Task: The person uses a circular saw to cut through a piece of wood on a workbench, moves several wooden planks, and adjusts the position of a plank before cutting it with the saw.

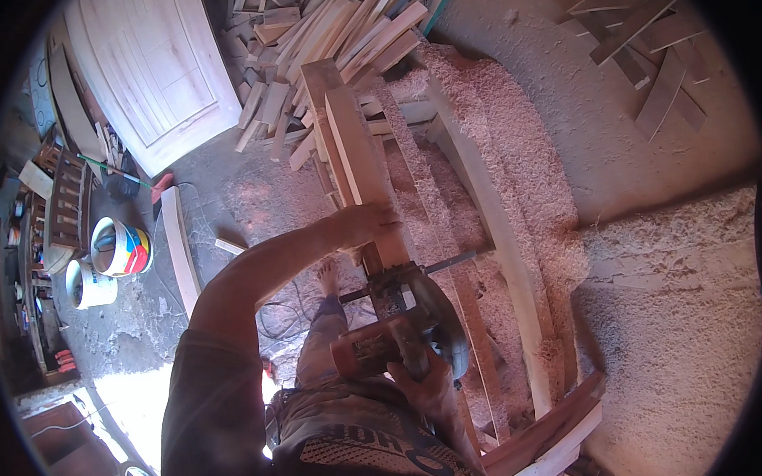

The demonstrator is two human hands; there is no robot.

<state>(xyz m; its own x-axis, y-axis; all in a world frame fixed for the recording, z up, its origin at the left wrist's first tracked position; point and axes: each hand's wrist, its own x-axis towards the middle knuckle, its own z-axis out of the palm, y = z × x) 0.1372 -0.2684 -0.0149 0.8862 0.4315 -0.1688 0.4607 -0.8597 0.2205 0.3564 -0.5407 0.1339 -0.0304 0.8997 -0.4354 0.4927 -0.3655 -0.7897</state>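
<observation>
A long wooden beam (348, 147) stretches away from me, raised on a sawdust-covered timber frame (518, 317). My left hand (368, 226) lies across it, its fingers over the top and thumb down the left side. Just nearer to me, a circular saw (434, 312) rests on the beam's near part, with a thin metal guide bar (453, 262) sticking out sideways. The saw's rear handle is in my right hand (424, 387), close to my body. The saw's body hides the blade and the near end of the beam.
Offcuts (324, 38) are heaped beyond the beam, and more boards (660, 52) lie far right. Shavings (677, 311) cover the right side. A pale panelled door (153, 70), two buckets (121, 247) and a curved board (180, 245) are at left. Cable loops lie near a bare foot.
</observation>
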